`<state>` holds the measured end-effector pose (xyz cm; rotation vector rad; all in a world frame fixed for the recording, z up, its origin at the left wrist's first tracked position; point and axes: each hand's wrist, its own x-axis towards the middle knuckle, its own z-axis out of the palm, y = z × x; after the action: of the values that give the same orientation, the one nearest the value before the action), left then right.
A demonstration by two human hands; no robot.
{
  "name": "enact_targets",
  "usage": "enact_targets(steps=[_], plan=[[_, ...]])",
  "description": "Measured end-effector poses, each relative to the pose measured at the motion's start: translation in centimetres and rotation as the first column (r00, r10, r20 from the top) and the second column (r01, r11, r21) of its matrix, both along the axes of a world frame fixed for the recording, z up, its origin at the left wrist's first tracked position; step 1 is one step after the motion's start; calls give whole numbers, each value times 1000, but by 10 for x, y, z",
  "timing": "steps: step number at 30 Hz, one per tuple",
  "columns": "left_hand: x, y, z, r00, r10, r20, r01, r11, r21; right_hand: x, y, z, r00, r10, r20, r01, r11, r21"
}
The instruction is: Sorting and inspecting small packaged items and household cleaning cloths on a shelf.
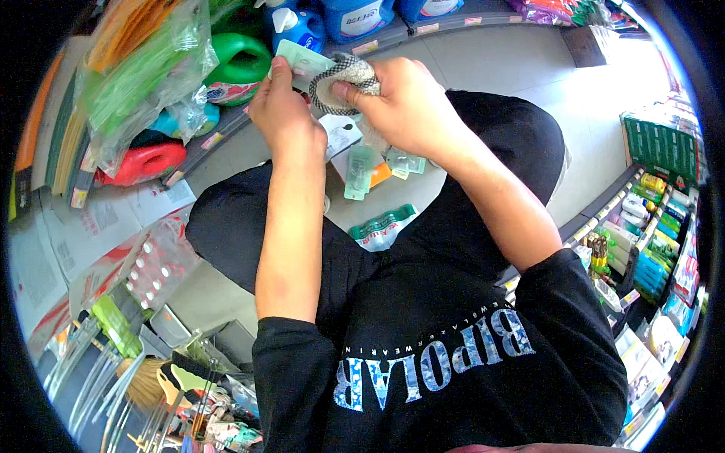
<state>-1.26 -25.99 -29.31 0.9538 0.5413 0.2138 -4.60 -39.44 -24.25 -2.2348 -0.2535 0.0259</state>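
My left hand (286,107) pinches a pale green flat blister pack (303,59) by its left end, thumb on top. Bunched in my right hand (405,102) is a light cloth with a black-and-white checked edge (342,85), pressed against the pack's right end. Below my hands, between my legs, lie a white packet with a dark hole (341,135), a green blister pack (359,170) on an orange and white box (380,173), and more small green packs (409,162). Nearer my body a green and white plastic wrapper (384,226) rests on the floor.
Blue detergent jugs (359,20), a green jug (238,68) and a red jug (150,161) stand on the low shelf ahead and left. Stocked shelves (640,226) run along the right. Wrapped bottles (150,274) and a straw broom (144,376) are at lower left.
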Motion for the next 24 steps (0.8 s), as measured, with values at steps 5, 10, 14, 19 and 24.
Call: enact_targets(steps=[5, 10, 14, 19, 24], plan=[[14, 10, -31, 993, 62, -97, -69, 995, -71, 6, -17, -3, 989, -93, 112, 95, 995, -9], [22, 11, -53, 994, -91, -66, 109, 928, 357, 3, -41, 40, 961, -275, -7, 244, 842, 481], [-1, -16, -120, 928, -356, -112, 342, 694, 634, 5, -45, 34, 962, -257, -86, 265, 820, 508], [-39, -63, -141, 564, -660, -497, 764, 189, 616, 0, -54, 36, 971, -231, 59, 165, 829, 534], [-65, -59, -169, 518, -568, -640, 778, 1, 629, 5, -50, 34, 989, -148, 29, 104, 807, 581]])
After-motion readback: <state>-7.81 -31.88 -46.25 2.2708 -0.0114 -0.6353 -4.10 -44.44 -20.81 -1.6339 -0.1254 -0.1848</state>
